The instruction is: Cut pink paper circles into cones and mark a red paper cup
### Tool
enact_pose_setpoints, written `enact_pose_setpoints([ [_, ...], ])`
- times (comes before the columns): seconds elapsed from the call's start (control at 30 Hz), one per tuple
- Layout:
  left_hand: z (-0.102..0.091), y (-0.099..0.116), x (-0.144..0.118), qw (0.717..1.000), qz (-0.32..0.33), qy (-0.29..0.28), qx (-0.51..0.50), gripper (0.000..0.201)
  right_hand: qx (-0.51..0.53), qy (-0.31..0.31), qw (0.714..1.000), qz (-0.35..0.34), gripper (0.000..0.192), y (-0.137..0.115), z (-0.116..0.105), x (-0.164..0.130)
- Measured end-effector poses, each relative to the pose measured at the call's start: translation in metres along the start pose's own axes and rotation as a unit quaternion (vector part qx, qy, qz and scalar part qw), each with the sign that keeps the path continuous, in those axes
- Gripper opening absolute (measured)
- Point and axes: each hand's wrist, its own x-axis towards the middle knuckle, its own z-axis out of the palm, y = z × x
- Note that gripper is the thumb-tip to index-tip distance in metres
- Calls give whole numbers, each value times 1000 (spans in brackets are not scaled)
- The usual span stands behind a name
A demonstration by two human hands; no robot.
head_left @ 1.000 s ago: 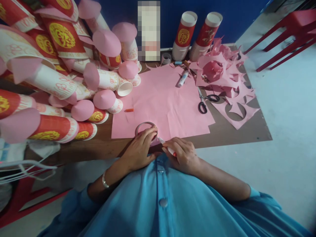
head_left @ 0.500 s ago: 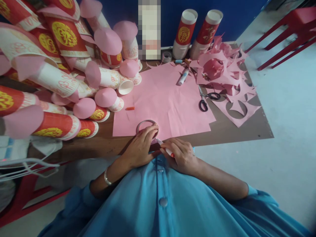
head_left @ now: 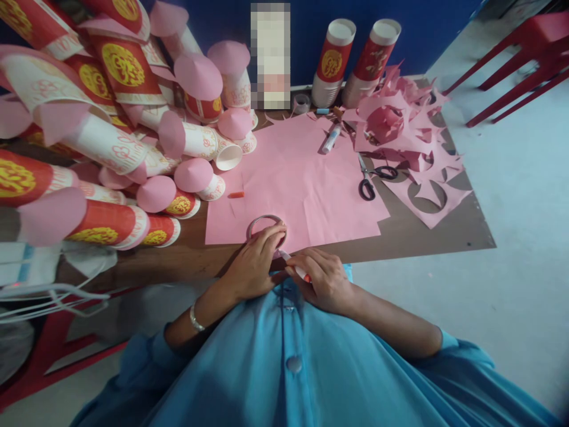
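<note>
From the head camera, the left hand [head_left: 254, 268] lies flat with its fingers pressed down on a round ring [head_left: 265, 228], pinning it to the near edge of the pink paper sheet [head_left: 302, 178]. Just right of it, the right hand [head_left: 323, 280] is closed in a writing grip around a white marker [head_left: 294, 265] whose tip meets the paper at the ring's near right side. The step in hand looks like tracing a circle around the ring; the next move would call for keeping the ring steady while the marker follows its rim. Farther right on the brown board [head_left: 444, 231] lie scissors [head_left: 371, 181], and a glue stick [head_left: 330, 140] lies on the sheet's far edge beside pink offcuts [head_left: 400, 127]. Capped paper cups [head_left: 133, 130] pile up at left.
</note>
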Motion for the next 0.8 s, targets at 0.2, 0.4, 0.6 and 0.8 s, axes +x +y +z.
enact_pose_setpoints([
  [0.2, 0, -2, 0, 1000, 9, -4, 0, 74, 19, -6, 1000, -5, 8, 0, 2, -3],
  [0.4, -1, -1, 0, 1000, 8, -11, -9, 76, 27, -10, 1000, 1, 8, -1, 6, -1],
  [0.6, -3, -1, 0, 1000, 1, -18, -8, 77, 71, 15, 997, 1, 11, -1, -3, -1],
  [0.8, -4, 0, 0, 1000, 0, -17, -12, 82, 85, 81, 993, 25, 39, 6, -55, -22],
])
